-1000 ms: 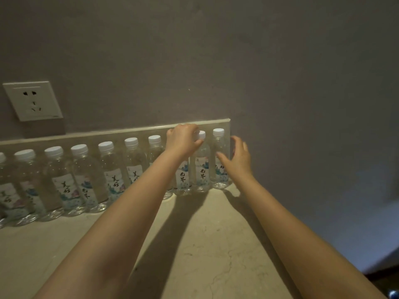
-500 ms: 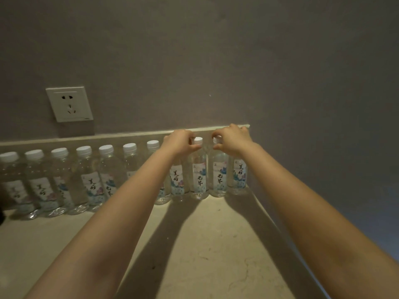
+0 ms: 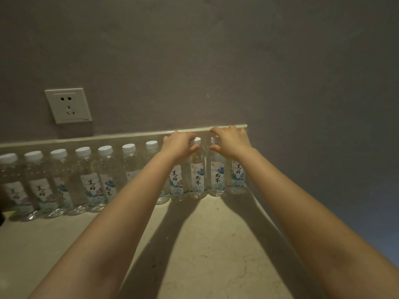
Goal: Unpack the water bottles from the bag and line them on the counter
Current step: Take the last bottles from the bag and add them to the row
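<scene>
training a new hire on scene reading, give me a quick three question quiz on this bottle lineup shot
1. True or false: the wall socket sits above the right end of the row of water bottles.
2. Where are the left hand and right hand? A) gripping bottle tops at the row's right end B) hanging at the person's sides C) on the socket
3. Fill in: the bottle caps are ___ in colour.
Key: 1 false, it is above the left part; 2 A; 3 white.
</scene>
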`<state>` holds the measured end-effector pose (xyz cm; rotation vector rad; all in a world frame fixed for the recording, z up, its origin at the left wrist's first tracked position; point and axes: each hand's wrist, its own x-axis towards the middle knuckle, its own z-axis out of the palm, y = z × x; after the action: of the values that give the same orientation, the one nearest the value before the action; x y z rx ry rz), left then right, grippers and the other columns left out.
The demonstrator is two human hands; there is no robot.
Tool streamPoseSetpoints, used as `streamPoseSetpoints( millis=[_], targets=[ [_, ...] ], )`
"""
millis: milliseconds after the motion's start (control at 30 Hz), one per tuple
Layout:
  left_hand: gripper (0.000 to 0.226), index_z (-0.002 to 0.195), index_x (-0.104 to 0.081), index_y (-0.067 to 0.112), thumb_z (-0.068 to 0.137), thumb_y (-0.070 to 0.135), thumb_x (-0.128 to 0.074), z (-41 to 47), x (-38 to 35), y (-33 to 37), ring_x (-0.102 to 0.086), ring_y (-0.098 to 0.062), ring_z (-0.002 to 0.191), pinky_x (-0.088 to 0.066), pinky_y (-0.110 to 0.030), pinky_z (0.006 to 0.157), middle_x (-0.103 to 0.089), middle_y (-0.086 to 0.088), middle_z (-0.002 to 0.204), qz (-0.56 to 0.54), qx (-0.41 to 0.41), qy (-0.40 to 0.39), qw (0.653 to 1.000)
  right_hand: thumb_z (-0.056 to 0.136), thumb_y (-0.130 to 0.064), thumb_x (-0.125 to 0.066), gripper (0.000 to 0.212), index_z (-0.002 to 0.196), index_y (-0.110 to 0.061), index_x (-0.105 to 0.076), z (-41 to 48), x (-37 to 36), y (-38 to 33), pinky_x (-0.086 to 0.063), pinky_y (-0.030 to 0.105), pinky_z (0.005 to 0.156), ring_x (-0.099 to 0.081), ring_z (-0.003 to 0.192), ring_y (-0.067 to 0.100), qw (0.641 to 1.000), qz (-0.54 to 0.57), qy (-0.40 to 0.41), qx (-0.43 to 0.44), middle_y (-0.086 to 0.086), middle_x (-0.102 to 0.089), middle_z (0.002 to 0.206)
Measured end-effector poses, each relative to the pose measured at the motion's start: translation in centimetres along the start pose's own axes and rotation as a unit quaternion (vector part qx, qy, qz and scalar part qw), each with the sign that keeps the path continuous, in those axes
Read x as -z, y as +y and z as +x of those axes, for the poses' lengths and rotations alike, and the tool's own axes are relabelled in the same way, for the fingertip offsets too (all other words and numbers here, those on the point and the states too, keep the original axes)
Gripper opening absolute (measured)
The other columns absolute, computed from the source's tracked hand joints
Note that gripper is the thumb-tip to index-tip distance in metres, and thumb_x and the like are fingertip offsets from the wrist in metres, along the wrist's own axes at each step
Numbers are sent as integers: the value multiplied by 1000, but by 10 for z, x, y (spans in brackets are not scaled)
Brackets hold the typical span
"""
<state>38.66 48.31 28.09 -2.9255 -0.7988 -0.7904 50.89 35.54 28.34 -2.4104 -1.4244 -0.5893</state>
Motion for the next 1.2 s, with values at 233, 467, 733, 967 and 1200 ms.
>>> streamPoseSetpoints(
  millis=[233,467,733,967,1200],
  targets=[
    [44,123,-60,12,88,39,-61,-26,28,-40,-54,-21,115,-44,-40,97,-63,-4,123,-87,21,89,992,89,-49,-52,48,131,-26,-48,-7,0,-49,-32,41,101,-44,123,21,992,38,77,89,-2,-54,129],
    [47,125,-59,13,86,39,-64,-59,53,-107,-54,-24,119,-43,-45,99,-60,-5,128,-44,104,53,992,86,-57,-52,55,131,-25,-49,12,-7,-107,-34,43,100,-43,123,24,993,-4,13,121,3,-52,131],
    [38,117,-64,23,87,45,-59,-62,58,-139,-58,-20,109,-43,-39,95,-67,3,115,-6,131,9,991,86,-62,-49,54,125,-26,-53,37,-10,-145,-35,45,98,-50,118,25,992,5,-45,122,0,-61,125],
    [24,80,-59,21,86,44,-58,-54,57,-144,-53,-18,83,-33,-33,70,-58,7,79,43,81,-11,996,90,-52,-51,42,125,-30,-53,45,-18,-155,-32,40,98,-53,117,23,993,5,-46,113,0,-64,121],
    [26,88,-62,16,89,41,-57,-57,51,-149,-50,-19,85,-35,-34,72,-60,4,83,37,37,24,998,91,-51,-49,42,129,-33,-50,43,-21,-151,-31,41,98,-50,120,23,992,2,-41,119,-1,-64,122]
  ],
)
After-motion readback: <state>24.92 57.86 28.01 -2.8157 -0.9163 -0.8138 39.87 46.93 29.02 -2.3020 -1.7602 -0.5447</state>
